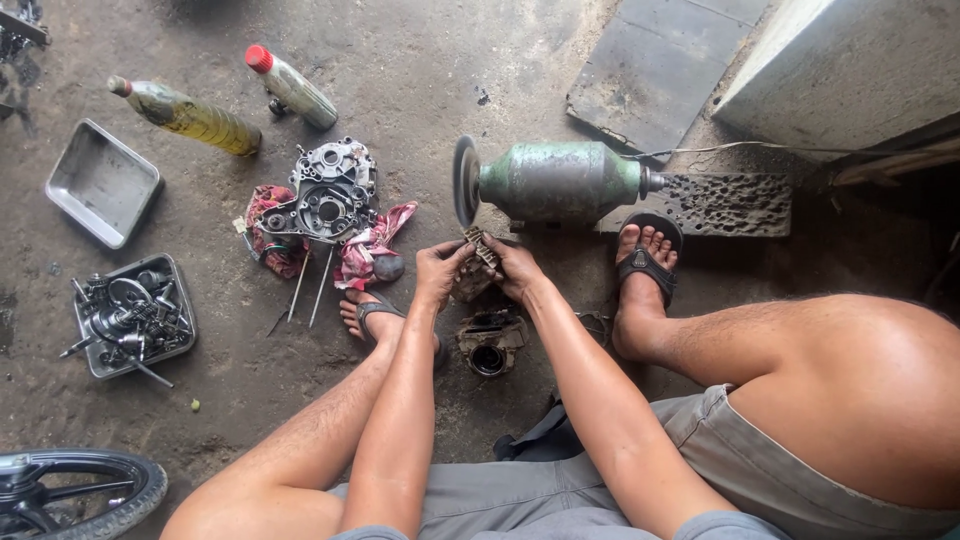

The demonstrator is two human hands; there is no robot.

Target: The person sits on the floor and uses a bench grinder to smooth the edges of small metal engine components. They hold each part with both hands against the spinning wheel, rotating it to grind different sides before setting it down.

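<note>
Head view, left hand (437,270) and right hand (517,268), fingers closed around small metal part (480,250), forearms extended

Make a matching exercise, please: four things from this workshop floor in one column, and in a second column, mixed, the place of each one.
Things:
1. bench grinder
2. small metal part
3. engine cover
4. empty metal tray

Places:
A. lying on a red rag
B. held between the left hand and the right hand
C. at far left, beside the yellow bottle
D. beyond the hands, next to the sandalled foot

Pairs: 1-D, 2-B, 3-A, 4-C
</note>
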